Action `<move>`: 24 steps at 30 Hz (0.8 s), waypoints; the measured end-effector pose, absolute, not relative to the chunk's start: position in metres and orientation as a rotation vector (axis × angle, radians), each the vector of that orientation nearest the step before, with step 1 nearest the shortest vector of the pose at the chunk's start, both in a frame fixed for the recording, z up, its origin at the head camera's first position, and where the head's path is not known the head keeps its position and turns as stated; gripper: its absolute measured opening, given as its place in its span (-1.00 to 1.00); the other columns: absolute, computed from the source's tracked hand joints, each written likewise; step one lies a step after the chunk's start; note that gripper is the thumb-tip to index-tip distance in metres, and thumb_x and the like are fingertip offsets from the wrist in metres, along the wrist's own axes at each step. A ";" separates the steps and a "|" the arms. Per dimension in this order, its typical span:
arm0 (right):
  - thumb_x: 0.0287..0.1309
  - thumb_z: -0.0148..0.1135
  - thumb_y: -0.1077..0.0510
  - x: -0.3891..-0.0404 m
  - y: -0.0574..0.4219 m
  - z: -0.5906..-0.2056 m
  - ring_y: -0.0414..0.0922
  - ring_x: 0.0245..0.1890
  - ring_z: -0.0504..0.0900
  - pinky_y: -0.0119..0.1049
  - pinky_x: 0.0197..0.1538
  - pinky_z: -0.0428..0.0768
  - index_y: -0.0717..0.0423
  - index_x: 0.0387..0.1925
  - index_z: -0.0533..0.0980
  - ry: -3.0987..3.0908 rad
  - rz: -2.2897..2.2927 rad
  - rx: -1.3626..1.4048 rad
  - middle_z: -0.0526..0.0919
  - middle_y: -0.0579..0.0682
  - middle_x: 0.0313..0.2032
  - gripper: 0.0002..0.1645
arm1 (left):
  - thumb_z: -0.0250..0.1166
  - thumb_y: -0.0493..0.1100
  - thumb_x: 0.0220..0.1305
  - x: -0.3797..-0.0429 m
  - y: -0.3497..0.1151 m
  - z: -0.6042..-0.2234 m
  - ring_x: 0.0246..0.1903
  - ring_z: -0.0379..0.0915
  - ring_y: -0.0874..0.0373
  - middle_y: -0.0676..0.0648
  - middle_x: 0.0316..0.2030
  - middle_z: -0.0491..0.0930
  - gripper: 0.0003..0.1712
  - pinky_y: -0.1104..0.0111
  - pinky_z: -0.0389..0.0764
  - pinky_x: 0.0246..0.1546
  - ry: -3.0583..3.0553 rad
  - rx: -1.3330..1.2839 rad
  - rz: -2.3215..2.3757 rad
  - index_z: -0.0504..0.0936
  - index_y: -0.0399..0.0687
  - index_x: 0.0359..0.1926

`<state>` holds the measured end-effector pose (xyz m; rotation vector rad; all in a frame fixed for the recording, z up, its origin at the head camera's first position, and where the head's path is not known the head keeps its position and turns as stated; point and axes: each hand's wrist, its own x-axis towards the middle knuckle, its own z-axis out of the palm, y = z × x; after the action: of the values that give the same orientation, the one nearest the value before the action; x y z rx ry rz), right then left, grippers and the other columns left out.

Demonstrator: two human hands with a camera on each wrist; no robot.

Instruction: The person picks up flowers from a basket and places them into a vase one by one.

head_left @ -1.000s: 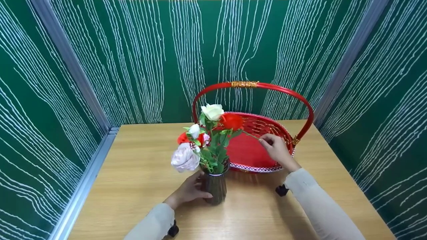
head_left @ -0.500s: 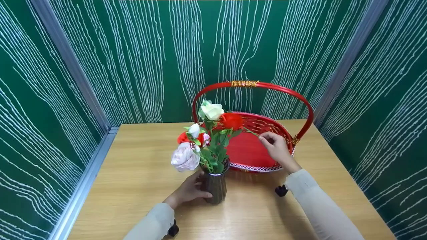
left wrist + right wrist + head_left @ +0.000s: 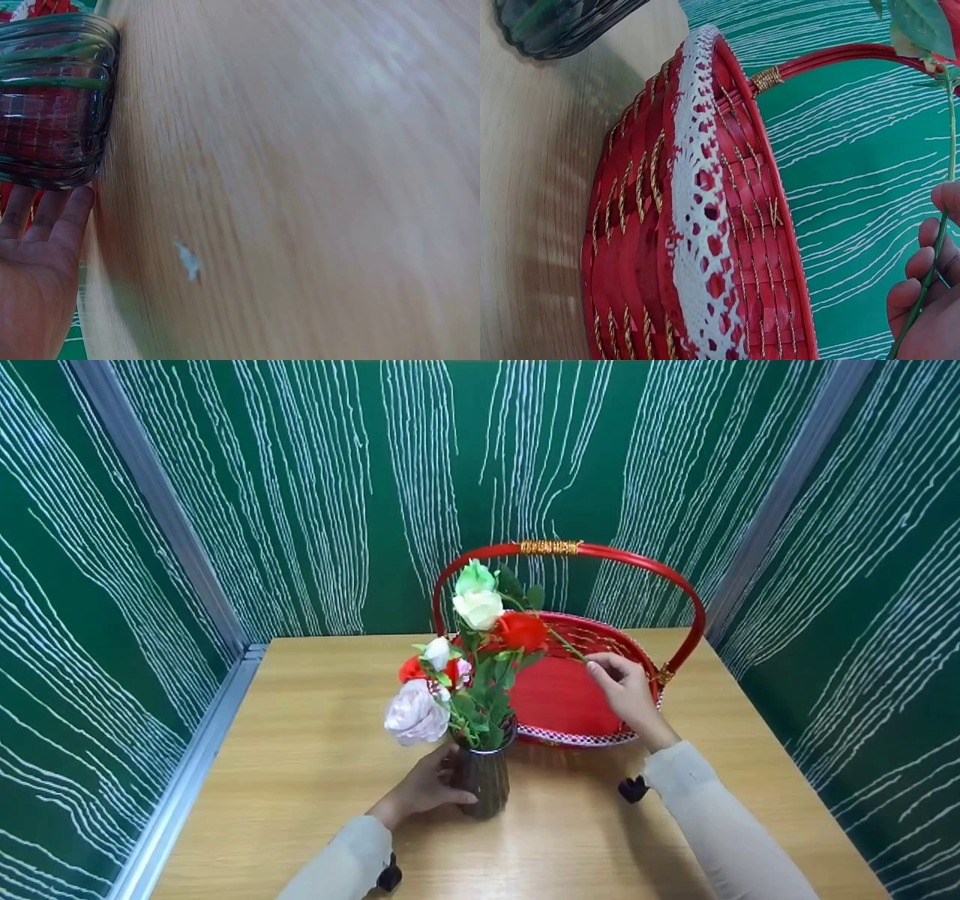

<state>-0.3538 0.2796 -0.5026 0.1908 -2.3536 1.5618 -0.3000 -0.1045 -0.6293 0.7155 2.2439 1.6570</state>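
My left hand [image 3: 424, 789] holds the dark glass vase [image 3: 486, 786] at its lower left side, thumb across the front. The left wrist view has the fingertips at the vase's base end, with green stems showing through the glass. Upright in the vase stand a white rose [image 3: 478, 610], a red rose [image 3: 523, 631], a pale pink bloom [image 3: 417, 712] and other flowers. To the right, my right hand [image 3: 628, 696] pinches a slanting green stem [image 3: 571, 647]. That stem leads up behind the red rose toward a green-white rose [image 3: 475, 577], which shows just above the white one.
A red woven basket [image 3: 579, 737] with white lace trim stands behind and right of the vase. Its tall arched handle [image 3: 637, 561] rises behind the flowers. Green walls [image 3: 300, 495] with white lines enclose the wooden table [image 3: 315, 705].
The green-white rose and its leaves have risen into sight above the white rose. The pinched stem slants more steeply, while the right hand has barely shifted. Left hand and vase are still.
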 end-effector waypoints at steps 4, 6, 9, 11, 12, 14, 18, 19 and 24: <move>0.58 0.25 0.23 -0.350 0.279 -0.502 -0.23 -0.16 0.56 -0.53 -0.08 0.59 0.27 0.16 0.71 -2.307 1.644 0.225 0.73 -0.28 -0.18 -0.71 | 0.68 -0.21 0.18 -0.300 -0.105 -0.629 0.41 0.50 -0.29 -0.30 0.43 0.51 -0.07 -0.15 0.57 0.44 2.238 0.726 1.656 0.38 -0.23 0.47; 0.58 0.23 0.26 -0.349 0.278 -0.501 -0.24 -0.13 0.58 -0.53 -0.04 0.61 0.29 0.18 0.70 -2.287 1.680 0.233 0.74 -0.31 -0.15 -0.70 | 0.68 -0.19 0.19 -0.300 -0.105 -0.630 0.42 0.50 -0.29 -0.29 0.43 0.50 -0.07 -0.16 0.57 0.45 2.234 0.725 1.654 0.38 -0.23 0.47; 0.58 0.19 0.31 -0.349 0.277 -0.499 -0.30 -0.08 0.62 -0.57 0.04 0.63 0.35 0.20 0.67 -2.253 1.725 0.236 0.76 -0.35 -0.09 -0.68 | 0.68 -0.19 0.19 -0.300 -0.105 -0.629 0.41 0.50 -0.30 -0.29 0.43 0.50 -0.06 -0.16 0.57 0.44 2.229 0.723 1.659 0.37 -0.24 0.48; 0.58 0.16 0.34 -0.349 0.275 -0.498 -0.35 -0.07 0.64 -0.58 0.06 0.63 0.42 0.19 0.66 -2.209 1.758 0.233 0.78 -0.37 -0.09 -0.68 | 0.68 -0.19 0.18 -0.300 -0.105 -0.630 0.40 0.51 -0.29 -0.29 0.41 0.51 -0.08 -0.14 0.59 0.43 2.228 0.717 1.665 0.39 -0.24 0.45; 0.57 0.16 0.35 -0.348 0.275 -0.496 -0.35 -0.11 0.64 -0.58 0.00 0.64 0.43 0.17 0.66 -2.185 1.773 0.233 0.78 -0.35 -0.14 -0.69 | 0.68 -0.20 0.18 -0.300 -0.105 -0.629 0.40 0.51 -0.29 -0.29 0.40 0.51 -0.10 -0.13 0.60 0.43 2.225 0.716 1.669 0.40 -0.24 0.43; 0.57 0.15 0.36 -0.347 0.273 -0.493 -0.34 -0.21 0.62 -0.55 -0.10 0.63 0.43 0.11 0.67 -2.139 1.803 0.229 0.76 -0.34 -0.23 -0.72 | 0.68 -0.21 0.18 -0.300 -0.104 -0.629 0.39 0.53 -0.27 -0.28 0.38 0.52 -0.14 -0.10 0.62 0.42 2.217 0.711 1.678 0.42 -0.23 0.40; 0.56 0.16 0.36 -0.345 0.271 -0.488 -0.24 -0.37 0.53 -0.46 -0.29 0.59 0.19 -0.05 0.75 -2.067 1.890 0.215 0.64 -0.21 -0.41 -0.76 | 0.68 -0.22 0.17 -0.300 -0.104 -0.629 0.38 0.53 -0.23 -0.25 0.35 0.53 -0.18 -0.07 0.63 0.41 2.204 0.717 1.688 0.44 -0.20 0.35; 0.56 0.16 0.36 -0.345 0.270 -0.487 -0.24 -0.37 0.54 -0.45 -0.28 0.60 0.11 -0.07 0.76 -2.050 1.923 0.216 0.65 -0.20 -0.40 -0.74 | 0.68 -0.21 0.17 -0.300 -0.104 -0.629 0.38 0.53 -0.23 -0.25 0.35 0.53 -0.18 -0.08 0.63 0.41 2.206 0.721 1.685 0.44 -0.20 0.36; 0.54 0.12 0.42 -0.342 0.267 -0.485 -0.26 -0.36 0.64 -0.45 -0.24 0.70 0.05 -0.09 0.77 -1.907 2.179 0.300 0.77 -0.18 -0.29 -0.65 | 0.68 -0.16 0.20 -0.301 -0.105 -0.629 0.40 0.51 -0.23 -0.23 0.38 0.52 -0.13 -0.11 0.60 0.44 2.208 0.706 1.661 0.41 -0.16 0.42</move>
<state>-0.3418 0.2673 -0.4852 0.3001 -1.9069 2.1793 -0.3006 -0.1053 -0.6294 0.7058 2.2082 1.6611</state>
